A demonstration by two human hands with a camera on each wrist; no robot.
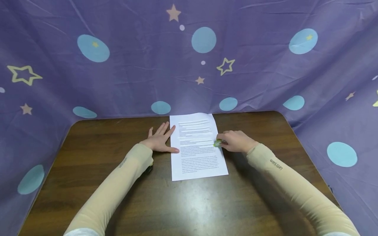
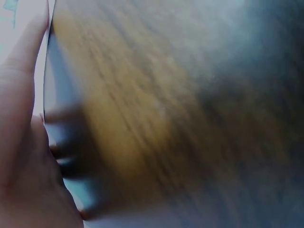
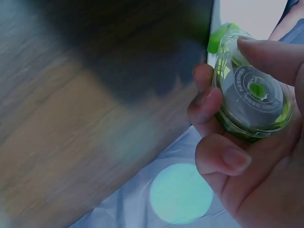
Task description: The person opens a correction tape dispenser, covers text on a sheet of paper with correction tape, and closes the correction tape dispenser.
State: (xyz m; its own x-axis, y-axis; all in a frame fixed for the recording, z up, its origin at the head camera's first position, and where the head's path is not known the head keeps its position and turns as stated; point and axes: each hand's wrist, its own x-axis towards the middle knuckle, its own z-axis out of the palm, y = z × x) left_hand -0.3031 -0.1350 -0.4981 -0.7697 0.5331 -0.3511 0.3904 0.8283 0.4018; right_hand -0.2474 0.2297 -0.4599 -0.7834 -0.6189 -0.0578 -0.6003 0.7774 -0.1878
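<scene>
A printed sheet of paper [image 1: 199,176] lies on the wooden table, its far end at the curtain. Several white strips cover lines of text in its upper half. My left hand [image 1: 157,141] rests with spread fingers at the sheet's left edge, thumb and a fingertip on the paper. At the right edge, my right hand [image 1: 238,141] grips a green correction tape [image 1: 217,143], its tip by the end of a text line. In the right wrist view, the clear round case of the correction tape [image 3: 259,102] sits between thumb and curled fingers.
A purple curtain [image 1: 130,75] with stars and blue dots hangs behind and beside the table [image 1: 141,203]. Something small and dark [image 1: 150,169] shows under the left wrist. Light reflects off the tabletop in front of the sheet.
</scene>
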